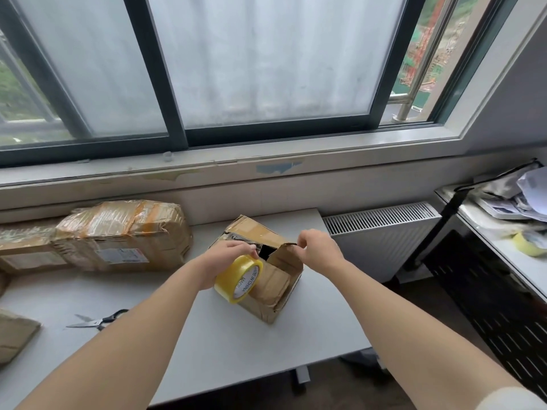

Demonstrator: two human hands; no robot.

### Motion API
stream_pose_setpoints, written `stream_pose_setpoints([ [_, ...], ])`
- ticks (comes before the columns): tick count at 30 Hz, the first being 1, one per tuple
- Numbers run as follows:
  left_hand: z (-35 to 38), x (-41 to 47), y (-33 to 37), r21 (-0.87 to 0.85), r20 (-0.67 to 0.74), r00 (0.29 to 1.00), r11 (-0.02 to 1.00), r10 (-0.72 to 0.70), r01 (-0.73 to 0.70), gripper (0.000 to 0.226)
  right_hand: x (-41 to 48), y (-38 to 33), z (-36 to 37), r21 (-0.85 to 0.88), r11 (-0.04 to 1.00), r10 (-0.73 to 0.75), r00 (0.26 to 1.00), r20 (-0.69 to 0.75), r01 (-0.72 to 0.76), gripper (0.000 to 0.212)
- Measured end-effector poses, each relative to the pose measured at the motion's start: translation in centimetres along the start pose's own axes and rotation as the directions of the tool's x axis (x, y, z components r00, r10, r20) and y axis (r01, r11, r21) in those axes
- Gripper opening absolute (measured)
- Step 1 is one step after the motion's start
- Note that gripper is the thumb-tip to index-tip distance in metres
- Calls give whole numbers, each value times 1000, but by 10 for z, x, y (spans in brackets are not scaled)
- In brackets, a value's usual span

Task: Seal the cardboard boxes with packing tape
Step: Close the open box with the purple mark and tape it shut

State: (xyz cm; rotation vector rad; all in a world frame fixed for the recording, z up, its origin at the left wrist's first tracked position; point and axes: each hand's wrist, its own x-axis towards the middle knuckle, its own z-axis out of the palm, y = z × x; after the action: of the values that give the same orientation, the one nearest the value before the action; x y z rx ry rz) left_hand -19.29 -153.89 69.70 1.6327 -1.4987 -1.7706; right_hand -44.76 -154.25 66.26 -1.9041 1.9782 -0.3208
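Worn cardboard box (278,288) near white table's (236,335) far right corner, top gaping. Yellow tape roll (239,279) gripped in left hand (228,258) against it; raised flap (288,258) pinched by right hand (318,247). Scissors (97,321) toward left edge, taped parcel (124,235) under window (266,69), radiator (381,229) beside.

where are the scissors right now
In the head view the black-handled metal scissors lie on the pale grey table at lower left, between a brown cardboard box at the left edge and the left forearm.

Frosted dark-framed window (266,54) above white radiator (381,229), grey table (251,350), dark wood floor (420,288).
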Motion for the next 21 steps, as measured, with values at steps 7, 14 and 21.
stream_pose_setpoints([
  [7, -3, 4, -5, -39, -25, 1000, 999, 6, -7, 27, -10, -18, 21, 82, 985, -135, 977, -164, 150, 28],
  [14, -7, 5, -2, -60, -32, 999, 998, 22, -24, 27, -2, -30, 25, -74, 982, -173, 985, -17, 171, 44],
  [21, -7, 5, 1, -73, -52, 999, 997, 15, -18, 27, 12, -37, 14, -237, 946, -201, 974, 101, 220, 40],
])
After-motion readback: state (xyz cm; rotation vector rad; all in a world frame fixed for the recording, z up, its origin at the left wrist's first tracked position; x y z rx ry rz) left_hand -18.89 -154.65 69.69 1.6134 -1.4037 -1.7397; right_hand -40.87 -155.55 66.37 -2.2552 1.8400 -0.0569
